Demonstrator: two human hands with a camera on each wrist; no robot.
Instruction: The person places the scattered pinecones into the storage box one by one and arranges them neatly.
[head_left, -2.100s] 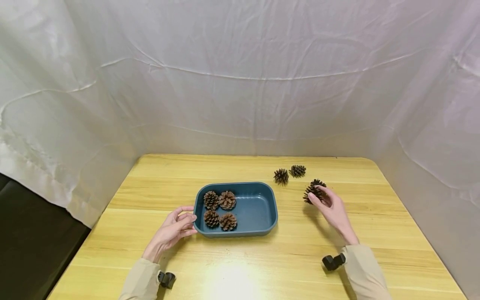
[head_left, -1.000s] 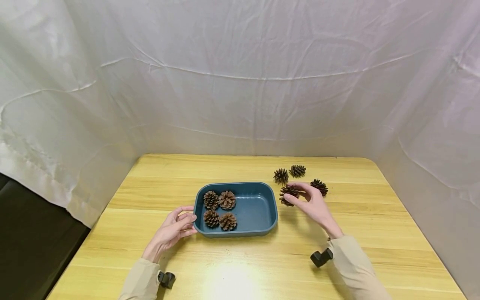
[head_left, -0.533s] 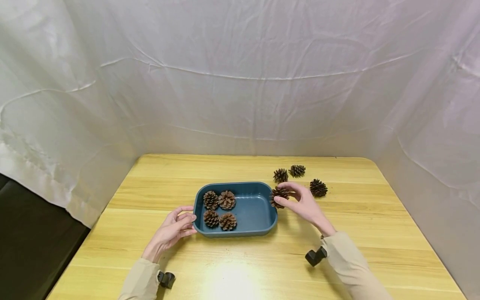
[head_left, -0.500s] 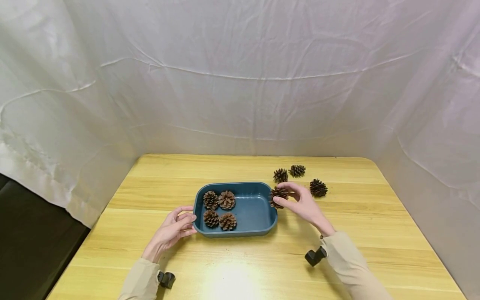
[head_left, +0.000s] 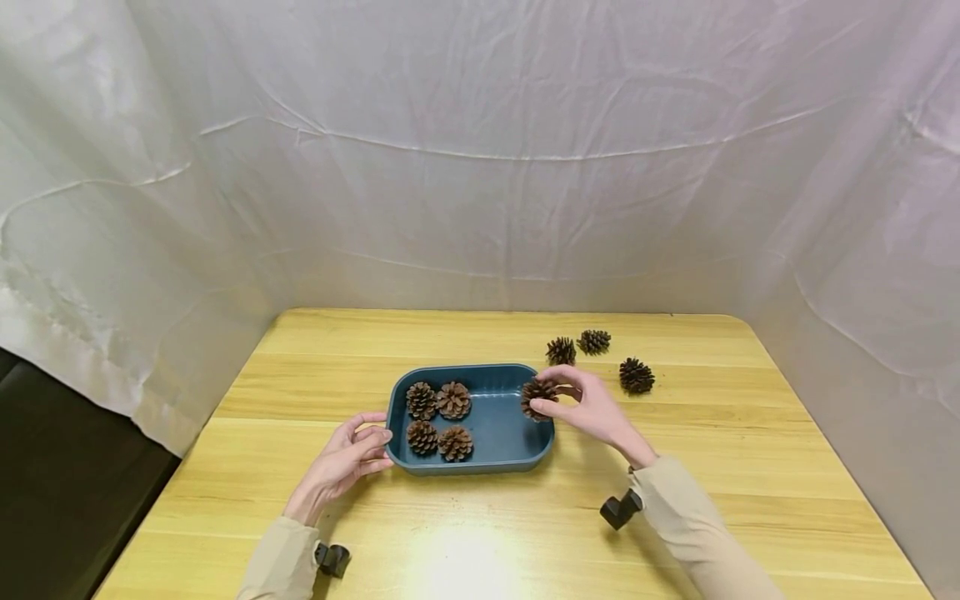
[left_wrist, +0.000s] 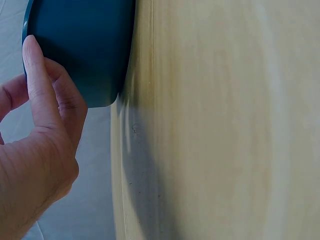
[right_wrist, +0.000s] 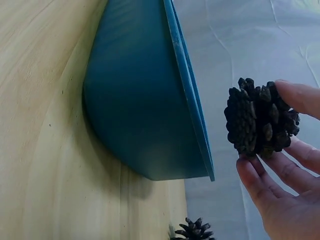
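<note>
Above the right end of one dark-blue, round-cornered rectangular tray [head_left: 491,429], one brown, open-scaled pine cone [head_left: 537,402] is pinched between thumb and fingers of the right hand [head_left: 592,410]. The tray's left end is gripped by the left hand [head_left: 348,458]. Four brown pine cones [head_left: 454,401] are gathered in the tray's left half; three dark pine cones [head_left: 636,377] are scattered on the yellow wood-grained table [head_left: 225,467]. Behind, pale wrinkled fabric [head_left: 510,183] is hung.

Pinecones [head_left: 539,399] look rough, the tray [head_left: 495,429] smooth plastic.
</note>
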